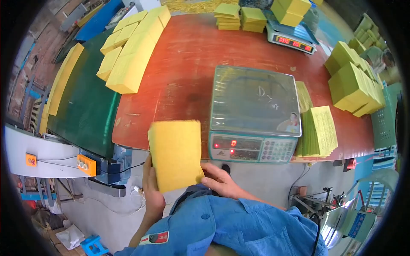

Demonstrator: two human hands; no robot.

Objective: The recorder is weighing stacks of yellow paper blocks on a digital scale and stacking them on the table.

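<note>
A yellow paper stack (177, 155) held between my two hands at the near edge of the red surface (183, 55).
My left hand (153, 194) is closed around the stack's left side, and my right hand (223, 182) grips its lower right corner, fingers and thumb bent against the paper; the stack lies between them, rising forward past my fingers, left of the digital scale (252, 102). If my right hand's hold on that corner loosened, I judge the loose-looking sheets could slide out of square or spill to the floor; swinging right too low could knock the scale's housing. I can't tell whether the stack touches the surface.
</note>
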